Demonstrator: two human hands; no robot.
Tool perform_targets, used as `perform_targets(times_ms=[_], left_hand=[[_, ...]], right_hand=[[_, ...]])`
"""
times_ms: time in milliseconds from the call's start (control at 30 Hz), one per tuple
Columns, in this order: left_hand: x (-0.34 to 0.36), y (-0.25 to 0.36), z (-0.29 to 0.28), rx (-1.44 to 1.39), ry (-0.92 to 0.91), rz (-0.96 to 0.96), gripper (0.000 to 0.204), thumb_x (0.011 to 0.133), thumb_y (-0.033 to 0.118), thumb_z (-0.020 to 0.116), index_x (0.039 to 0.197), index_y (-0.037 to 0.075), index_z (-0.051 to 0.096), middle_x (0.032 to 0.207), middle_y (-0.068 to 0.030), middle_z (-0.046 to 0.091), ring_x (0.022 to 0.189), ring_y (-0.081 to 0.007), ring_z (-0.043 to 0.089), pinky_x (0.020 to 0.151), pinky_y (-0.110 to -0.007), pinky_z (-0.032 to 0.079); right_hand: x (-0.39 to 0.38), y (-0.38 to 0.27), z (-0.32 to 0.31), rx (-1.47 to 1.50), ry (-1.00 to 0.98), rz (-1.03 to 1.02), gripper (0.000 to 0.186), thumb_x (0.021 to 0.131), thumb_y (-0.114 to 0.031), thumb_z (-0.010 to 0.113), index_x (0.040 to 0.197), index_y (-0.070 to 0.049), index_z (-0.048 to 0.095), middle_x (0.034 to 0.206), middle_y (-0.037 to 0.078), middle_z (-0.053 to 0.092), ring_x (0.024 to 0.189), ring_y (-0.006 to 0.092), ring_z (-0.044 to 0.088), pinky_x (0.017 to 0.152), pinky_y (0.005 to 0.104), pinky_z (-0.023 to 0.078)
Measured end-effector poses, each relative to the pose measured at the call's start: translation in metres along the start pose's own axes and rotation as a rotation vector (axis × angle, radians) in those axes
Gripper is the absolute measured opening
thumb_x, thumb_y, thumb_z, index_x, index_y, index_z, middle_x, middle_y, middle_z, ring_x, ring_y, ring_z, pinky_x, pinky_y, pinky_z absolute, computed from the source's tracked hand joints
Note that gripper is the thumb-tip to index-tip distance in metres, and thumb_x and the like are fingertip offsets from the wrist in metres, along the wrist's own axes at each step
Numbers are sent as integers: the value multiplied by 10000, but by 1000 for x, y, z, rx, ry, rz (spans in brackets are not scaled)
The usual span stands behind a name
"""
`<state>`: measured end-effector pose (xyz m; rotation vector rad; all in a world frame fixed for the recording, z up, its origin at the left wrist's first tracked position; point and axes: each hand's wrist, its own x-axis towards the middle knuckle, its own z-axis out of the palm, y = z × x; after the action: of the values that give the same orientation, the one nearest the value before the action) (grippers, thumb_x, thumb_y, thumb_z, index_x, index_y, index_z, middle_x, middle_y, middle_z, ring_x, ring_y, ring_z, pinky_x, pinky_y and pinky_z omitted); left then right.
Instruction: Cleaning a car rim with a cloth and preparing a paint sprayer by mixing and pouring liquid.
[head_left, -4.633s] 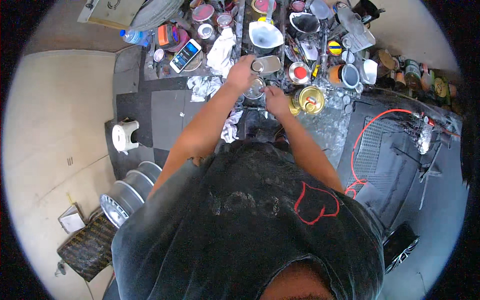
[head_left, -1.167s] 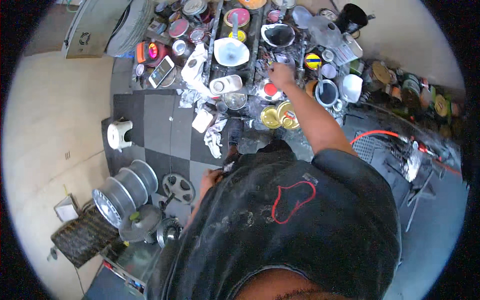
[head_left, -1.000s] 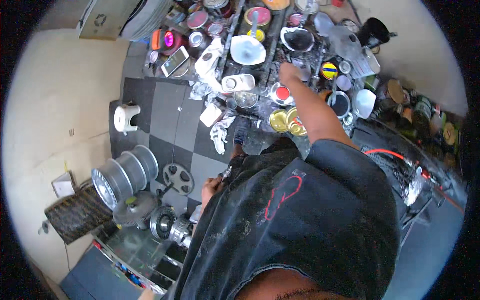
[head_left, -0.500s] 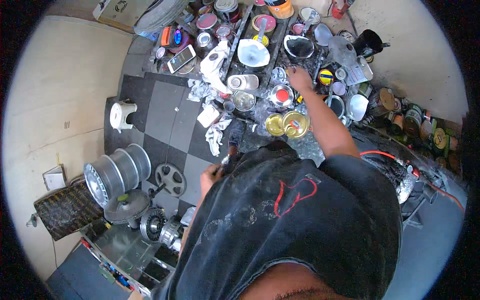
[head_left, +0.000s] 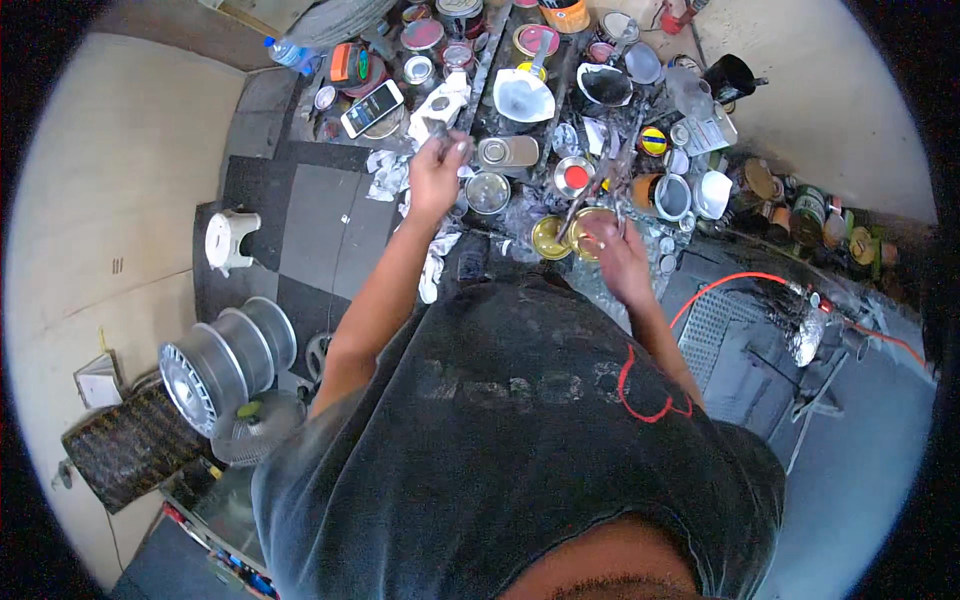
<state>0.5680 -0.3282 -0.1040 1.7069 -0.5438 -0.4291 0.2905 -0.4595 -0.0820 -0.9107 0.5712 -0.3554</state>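
Note:
My left hand [head_left: 436, 182] is raised over the near left of the cluttered bench, its fingers pinched round a small greyish thing I cannot make out. Just beyond it lie a crumpled white cloth [head_left: 450, 98] and a capped clear bottle [head_left: 508, 153]. My right hand [head_left: 622, 262] is closed round a dark, thin forked tool [head_left: 584, 203], smeared by motion. Beneath that hand are two gold tin lids, the left one [head_left: 549, 238] less covered. A can with a red cap [head_left: 575, 177] stands close to the tool. Beside it is an open orange tin [head_left: 648, 195].
White paint-mixing cups [head_left: 524, 97], a dark-filled cup [head_left: 603, 86] and a phone [head_left: 372, 109] sit further back among several tins. At left are a white stool [head_left: 232, 240] and wheel rims [head_left: 203, 378]. An orange hose [head_left: 735, 276] curves at right.
My left hand has come up from beside my body to over the bench. My right hand has drawn back toward me, now with the forked tool. My body has shifted left.

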Motion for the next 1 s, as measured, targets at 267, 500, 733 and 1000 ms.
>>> perform_targets(times_ms=[267,500,733,1000], left_hand=[[46,-62,15,-4,-307,140,165,905,109,610,1006,-21,599,872,-120,669,795,-176,637,711,-319,503],[45,-63,5,354,-449,173,149,907,129,597,964,-3,558,845,-204,648,782,-353,644,689,-390,495],[35,-59,11,179,-460,276,141,904,131,565,993,22,552,866,-231,631,837,-429,610,709,-453,484],[55,-48,17,201,-398,302,125,941,138,534,995,26,542,868,-217,654,823,-391,638,689,-422,492]], right_hand=[[-52,29,57,-267,173,-28,477,959,-192,509,1378,-15,367,1408,158,447,1254,277,473,1011,451,406],[-36,24,111,338,-1,-164,409,951,-158,513,1343,-89,417,1422,177,429,1229,329,492,964,469,432],[-22,40,123,194,166,-317,276,925,-100,560,1177,-65,453,1221,137,551,1066,295,596,842,413,495],[-37,41,122,-307,398,-188,353,887,-78,595,1205,-61,441,985,82,615,714,158,606,606,307,510]])
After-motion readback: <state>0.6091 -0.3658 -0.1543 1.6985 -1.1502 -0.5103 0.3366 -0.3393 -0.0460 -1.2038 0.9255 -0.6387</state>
